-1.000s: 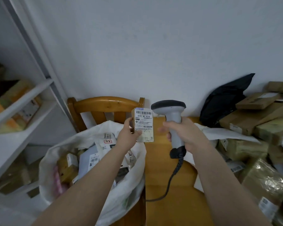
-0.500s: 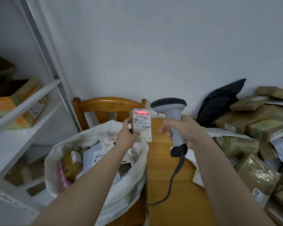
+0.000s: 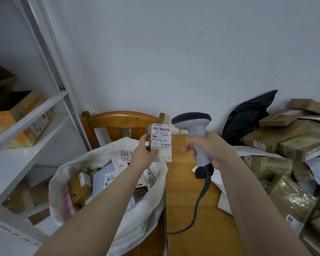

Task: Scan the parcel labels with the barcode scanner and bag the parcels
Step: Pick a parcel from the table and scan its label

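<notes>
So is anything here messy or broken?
A little. The label on the small parcel in the left hand looks stained and rubbed at its lower end. The boxes on the right of the table lie heaped at all angles. The scanner in the right hand looks fine.

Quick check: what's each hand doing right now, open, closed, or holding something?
Left hand: holds the small labelled parcel by its edge.
Right hand: grips the barcode scanner by its handle.

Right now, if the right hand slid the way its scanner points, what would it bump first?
Probably the small labelled parcel in the left hand; the barcode scanner in the right hand aims at it. Depth is hard to judge.
</notes>
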